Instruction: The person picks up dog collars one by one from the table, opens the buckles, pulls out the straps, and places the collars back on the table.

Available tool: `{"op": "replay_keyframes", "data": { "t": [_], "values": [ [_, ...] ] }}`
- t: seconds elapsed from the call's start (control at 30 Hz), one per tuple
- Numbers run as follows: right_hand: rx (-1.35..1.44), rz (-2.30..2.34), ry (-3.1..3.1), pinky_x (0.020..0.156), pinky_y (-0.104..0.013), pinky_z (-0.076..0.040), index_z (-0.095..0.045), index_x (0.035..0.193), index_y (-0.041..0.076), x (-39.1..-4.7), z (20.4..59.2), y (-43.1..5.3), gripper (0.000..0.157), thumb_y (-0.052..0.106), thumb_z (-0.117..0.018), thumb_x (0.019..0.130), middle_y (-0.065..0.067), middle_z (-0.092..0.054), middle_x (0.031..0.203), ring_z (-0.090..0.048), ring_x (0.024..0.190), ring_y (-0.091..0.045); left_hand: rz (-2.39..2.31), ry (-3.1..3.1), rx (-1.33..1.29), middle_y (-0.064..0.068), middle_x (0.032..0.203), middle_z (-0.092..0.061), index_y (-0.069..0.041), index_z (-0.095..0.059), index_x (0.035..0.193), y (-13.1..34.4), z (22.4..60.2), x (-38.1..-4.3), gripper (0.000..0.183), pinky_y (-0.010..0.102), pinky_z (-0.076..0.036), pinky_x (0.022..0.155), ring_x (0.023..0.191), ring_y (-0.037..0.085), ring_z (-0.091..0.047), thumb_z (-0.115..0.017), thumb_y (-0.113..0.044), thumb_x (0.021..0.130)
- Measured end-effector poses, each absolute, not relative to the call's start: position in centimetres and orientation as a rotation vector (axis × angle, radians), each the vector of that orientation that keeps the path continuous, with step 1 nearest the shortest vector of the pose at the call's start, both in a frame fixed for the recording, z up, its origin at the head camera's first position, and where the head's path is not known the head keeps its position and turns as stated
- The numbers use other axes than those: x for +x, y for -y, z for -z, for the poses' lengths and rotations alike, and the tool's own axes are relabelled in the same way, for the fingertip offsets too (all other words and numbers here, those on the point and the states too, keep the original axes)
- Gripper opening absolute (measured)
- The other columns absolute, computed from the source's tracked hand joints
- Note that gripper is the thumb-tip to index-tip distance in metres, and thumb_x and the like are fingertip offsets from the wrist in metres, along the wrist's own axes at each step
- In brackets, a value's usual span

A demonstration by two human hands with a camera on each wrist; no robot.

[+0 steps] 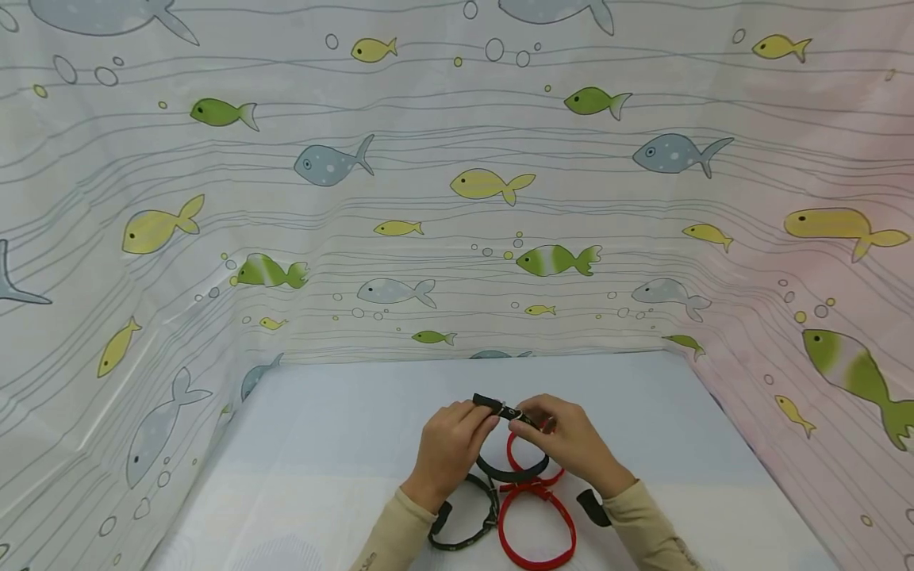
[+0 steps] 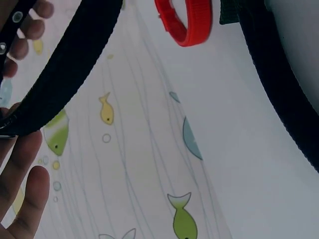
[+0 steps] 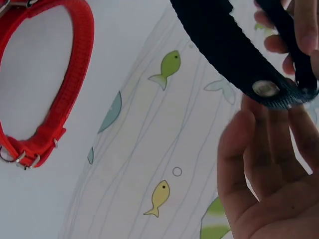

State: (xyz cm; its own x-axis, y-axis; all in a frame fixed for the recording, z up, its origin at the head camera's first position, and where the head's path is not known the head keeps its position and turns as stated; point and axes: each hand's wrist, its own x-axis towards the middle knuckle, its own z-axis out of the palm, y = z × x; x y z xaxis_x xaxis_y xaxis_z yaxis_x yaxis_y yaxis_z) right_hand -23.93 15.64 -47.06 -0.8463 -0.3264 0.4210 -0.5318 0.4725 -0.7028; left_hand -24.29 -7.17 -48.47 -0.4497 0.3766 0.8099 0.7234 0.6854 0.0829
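Note:
Both hands hold a black buckle collar (image 1: 510, 477) up in front, its loop hanging down between them. The left hand (image 1: 446, 448) pinches one end of the strap between thumb and fingers. At the other side of the buckle, the right hand (image 1: 571, 440) grips the strap with thumb and fingertips. In the left wrist view the black strap (image 2: 75, 64) has metal-rimmed holes near the fingers. A round metal piece shows on the strap (image 3: 214, 45) in the right wrist view.
On the white table (image 1: 314, 444) below lie a red collar (image 1: 502, 530), another red collar (image 1: 558, 479) behind it, and a second black collar (image 1: 460, 546) at the left. Dark blocks sit by the wrists, one dark block (image 1: 594, 507) at the right. Fish-print sheets (image 1: 457, 238) surround the table.

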Motion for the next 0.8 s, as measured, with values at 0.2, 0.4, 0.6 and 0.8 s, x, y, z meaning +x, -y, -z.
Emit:
{"op": "replay_keyframes", "data": {
  "t": [0.2,0.4,0.6,0.8],
  "values": [
    [0.796,-1.336,2.446,0.067,-0.028,-0.053,-0.073,0.11,0.028,-23.99,46.96,-15.72,0.02,0.035,-0.077,0.091,0.015,-0.062,0.087,-0.059,0.077,-0.008,0.532,2.084,-0.842,-0.004,0.085,-0.067,-0.013,-0.075,0.098,7.26,48.52,-24.35,0.014,0.026,-0.052,0.061,0.072,0.012,-0.063,-0.072,-0.026,0.096],
    [0.84,-1.35,2.461,0.064,-0.027,-0.051,-0.073,0.12,0.024,-24.14,47.2,-16.33,0.027,0.027,-0.075,0.093,0.012,-0.059,0.087,-0.056,0.075,-0.009,0.553,2.087,-0.826,-0.003,0.09,-0.07,-0.012,-0.075,0.099,7.59,48.6,-24.41,0.014,0.027,-0.054,0.064,0.077,0.012,-0.066,-0.071,-0.025,0.097],
    [0.742,-1.337,2.483,0.07,-0.028,-0.056,-0.071,0.111,0.026,-24.15,47.25,-15.71,0.025,0.04,-0.076,0.091,0.015,-0.066,0.092,-0.062,0.081,-0.007,0.565,2.081,-0.837,-0.002,0.09,-0.07,-0.012,-0.074,0.099,7.38,48.52,-24.37,0.012,0.027,-0.054,0.064,0.077,0.013,-0.066,-0.073,-0.024,0.096],
    [0.789,-1.352,2.458,0.071,-0.029,-0.056,-0.071,0.114,0.027,-24.22,47.13,-15.81,0.022,0.033,-0.075,0.093,0.016,-0.068,0.096,-0.063,0.084,-0.007,0.564,2.081,-0.836,-0.002,0.092,-0.071,-0.011,-0.075,0.103,7.37,48.57,-24.37,0.015,0.027,-0.055,0.065,0.079,0.013,-0.067,-0.072,-0.024,0.096]
  ]
}}
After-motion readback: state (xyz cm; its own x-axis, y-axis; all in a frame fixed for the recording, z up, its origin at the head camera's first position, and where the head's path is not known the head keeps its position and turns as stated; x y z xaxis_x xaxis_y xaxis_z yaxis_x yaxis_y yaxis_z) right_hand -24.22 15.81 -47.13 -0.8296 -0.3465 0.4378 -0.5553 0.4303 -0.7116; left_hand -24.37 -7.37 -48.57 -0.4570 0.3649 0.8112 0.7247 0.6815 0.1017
